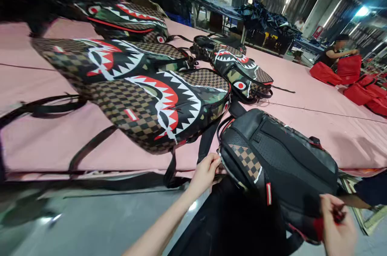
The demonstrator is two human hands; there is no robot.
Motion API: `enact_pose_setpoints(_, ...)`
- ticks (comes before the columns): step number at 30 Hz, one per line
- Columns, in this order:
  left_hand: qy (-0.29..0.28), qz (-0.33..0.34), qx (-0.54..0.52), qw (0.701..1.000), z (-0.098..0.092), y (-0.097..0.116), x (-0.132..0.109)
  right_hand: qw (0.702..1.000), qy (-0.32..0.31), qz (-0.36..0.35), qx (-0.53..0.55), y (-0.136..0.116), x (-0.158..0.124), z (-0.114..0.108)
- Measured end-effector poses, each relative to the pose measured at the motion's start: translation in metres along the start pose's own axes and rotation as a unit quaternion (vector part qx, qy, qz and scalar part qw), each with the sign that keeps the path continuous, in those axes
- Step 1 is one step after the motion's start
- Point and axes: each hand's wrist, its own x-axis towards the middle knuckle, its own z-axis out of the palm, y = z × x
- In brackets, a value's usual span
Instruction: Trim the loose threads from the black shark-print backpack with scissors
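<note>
A black backpack (pixel 290 155) with checkered side panels lies at the pink table's front edge, back panel and straps facing up, its lower end hanging over my lap. My left hand (pixel 208 169) pinches the backpack's edge near its top handle. At the lower end, my right hand (pixel 338 221) is closed, with a small dark reddish thing at its fingers that is too blurred to name. Left of this bag lies a checkered backpack (pixel 142 103) with a shark-mouth print, overlapping another shark-mouth backpack (pixel 99 56) behind it.
More printed backpacks (pixel 242 72) lie farther back on the pink table (pixel 290 107). Loose black straps (pixel 90 147) hang over its front edge. At the far right a person (pixel 337 52) handles red bags (pixel 349 68). Dark goods (pixel 267 18) are piled on a rear table.
</note>
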Motion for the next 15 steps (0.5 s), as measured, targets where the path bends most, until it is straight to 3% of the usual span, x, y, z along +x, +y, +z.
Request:
enact_pose_setpoints(2,0.005,0.005,-0.002,1.000,-0.001,-0.007,-0.002,0.985,-0.164,-0.039,0.035,-0.028,-0.036,0.020)
enact_pose_setpoints(4,0.014,0.014,-0.001,1.000,-0.001,-0.012,-0.004,0.944,-0.313,-0.071,0.076,-0.052,-0.065,0.038)
enact_pose_setpoints(7,0.034,0.034,0.004,0.999,0.000,-0.017,-0.009,0.890,-0.432,-0.117,0.090,-0.074,-0.089,0.065)
enact_pose_setpoints(10,0.058,0.052,0.031,0.996,0.001,-0.016,-0.014,0.892,-0.414,-0.175,0.051,-0.078,-0.094,0.093)
enact_pose_setpoints(15,0.091,0.088,0.070,0.989,0.001,-0.009,-0.014,0.910,-0.254,-0.322,-0.055,-0.071,-0.094,0.133)
